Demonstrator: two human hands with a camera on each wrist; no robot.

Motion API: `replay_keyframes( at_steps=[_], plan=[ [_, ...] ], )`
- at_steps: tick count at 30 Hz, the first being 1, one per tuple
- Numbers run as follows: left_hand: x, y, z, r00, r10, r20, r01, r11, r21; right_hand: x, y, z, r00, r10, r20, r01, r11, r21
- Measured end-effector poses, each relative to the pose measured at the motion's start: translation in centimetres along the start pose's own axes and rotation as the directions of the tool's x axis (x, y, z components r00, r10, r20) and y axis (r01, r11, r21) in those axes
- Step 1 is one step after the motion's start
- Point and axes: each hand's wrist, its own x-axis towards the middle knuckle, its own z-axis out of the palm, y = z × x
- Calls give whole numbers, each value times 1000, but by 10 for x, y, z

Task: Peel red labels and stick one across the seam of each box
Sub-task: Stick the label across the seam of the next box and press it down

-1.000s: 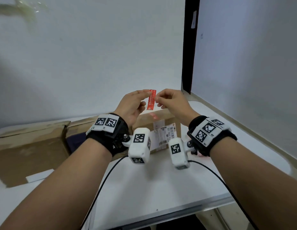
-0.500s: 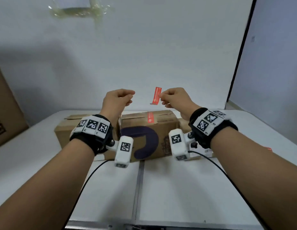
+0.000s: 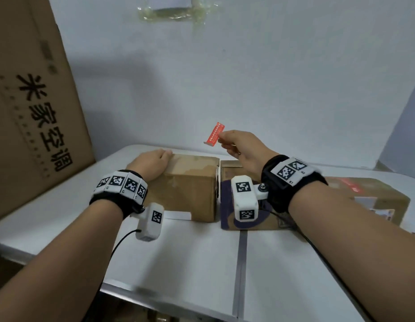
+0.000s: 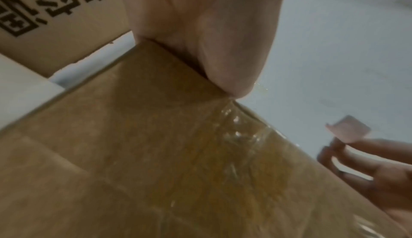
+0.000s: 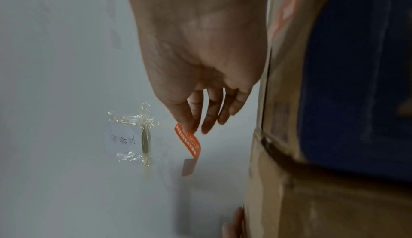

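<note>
On the table [image 3: 178,263], the left hand [image 3: 150,163] gripped a cardboard box [image 3: 190,189]; the right hand [image 3: 242,147] pinched a red label [image 3: 214,134], best laid flat across its seam [image 4: 240,136].

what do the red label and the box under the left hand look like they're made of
The red label: thin printed paper or film, probably; it curls freely. The brown box: matte cardboard, scuffed on top. Its top carries clear glossy plastic tape, wrinkled and glinting.

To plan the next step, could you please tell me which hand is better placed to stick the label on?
Right hand: it pinches the red label aloft, while the left hand holds the plain cardboard box.
</note>
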Motion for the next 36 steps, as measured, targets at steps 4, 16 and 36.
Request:
replay_keyframes(
  at_steps=[4, 16, 36],
  plan=[
    [-4, 9, 7, 997, 0, -71, -1, 1000, -20, 6, 5, 20, 998, 46, 47, -47, 999, 21],
    [0, 17, 15, 991, 108, -76, -92, 977, 190, 20, 18, 48, 998, 8, 68, 4, 984, -176],
    [-10, 3, 5, 934, 280, -221, -339, 890, -304, 29, 27, 57, 1000, 10, 22, -1, 927, -376]
  ],
)
